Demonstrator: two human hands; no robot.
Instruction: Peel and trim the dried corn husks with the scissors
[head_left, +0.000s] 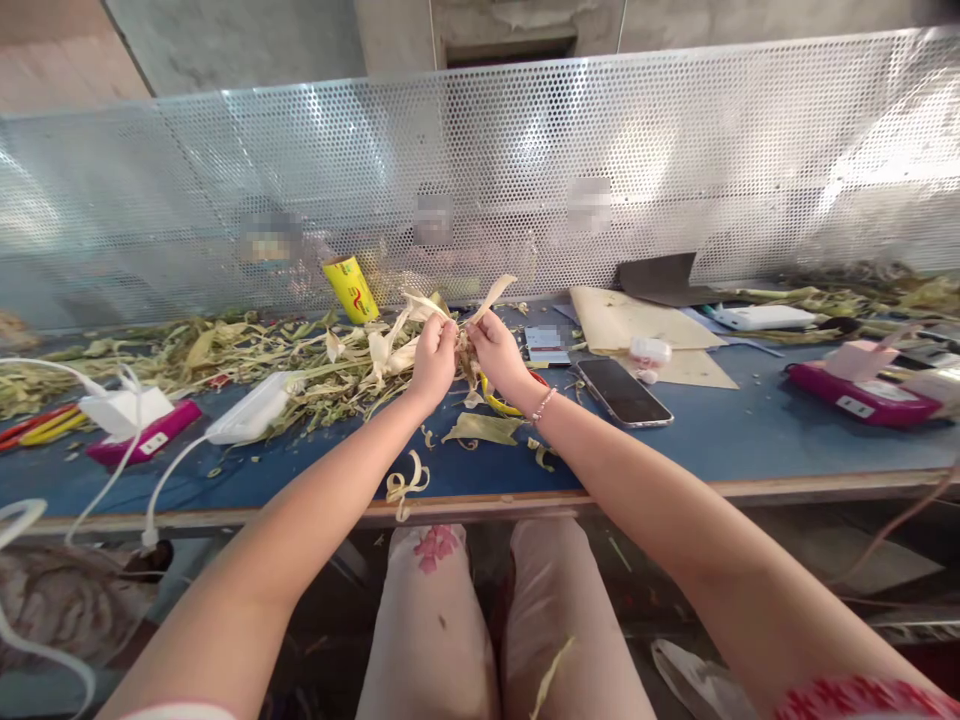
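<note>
And here I am, fingers of my left hand (pixel 436 350) and right hand (pixel 493 348) clamped on pale dry husk strips (pixel 493 296) above the counter (pixel 517 470), curled scraps (pixel 409 478) already loose below, and plenty left, it seems, in that tangled heap (pixel 311 352)!

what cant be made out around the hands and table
In the head view:
Grip on the dry strips: hidden by curled fingers of the left hand and right hand.
Part of the yellow loop: behind the right hand.
Print on the card: blurred.
White object, far right: cut off by the picture edge.
</note>
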